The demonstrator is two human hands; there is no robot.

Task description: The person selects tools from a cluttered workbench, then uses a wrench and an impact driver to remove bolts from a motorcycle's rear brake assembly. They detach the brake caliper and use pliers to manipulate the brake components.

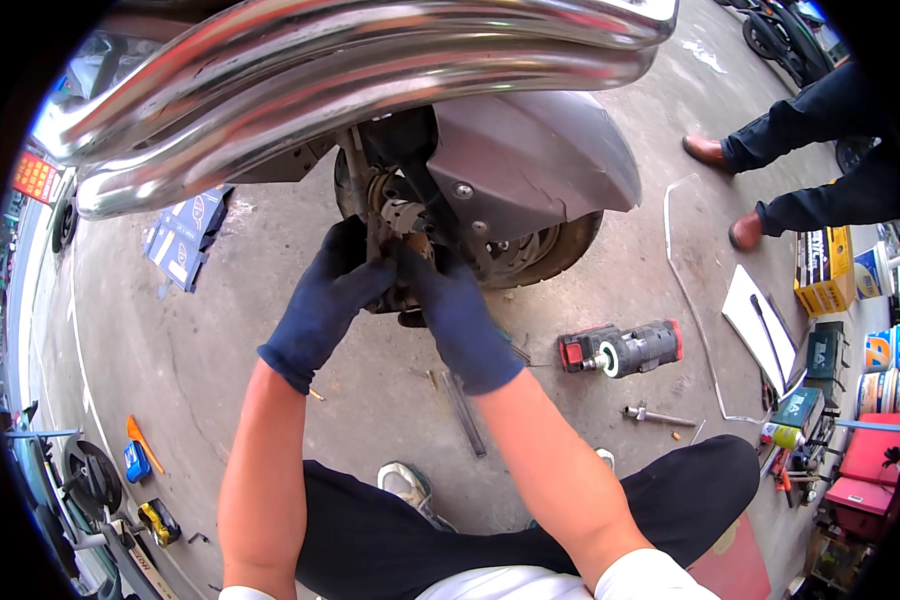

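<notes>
Both hands wear dark blue gloves and meet at the lower fork, beside the front wheel (pixel 560 250) of a motorbike or scooter with a grey fender (pixel 530 150). My left hand (pixel 330 295) has its fingers curled in at a dark, narrow part below the fork leg (pixel 356 175). Close against it, my right hand (pixel 460 320) is closed with its fingertips at a small rusty-brown piece (pixel 418 246). What each hand grips is mostly hidden by the gloves. Behind the fingers shows the wheel's brake disc and hub area (pixel 402 212).
Chrome bars (pixel 370 80) arch over the hands. A cordless impact wrench (pixel 622 348), a socket tool (pixel 660 416) and a metal bar (pixel 464 415) lie on the concrete. Another person's legs (pixel 810 130) stand at right, near boxes and a red toolbox (pixel 875 450). Flattened cardboard (pixel 185 240) lies left.
</notes>
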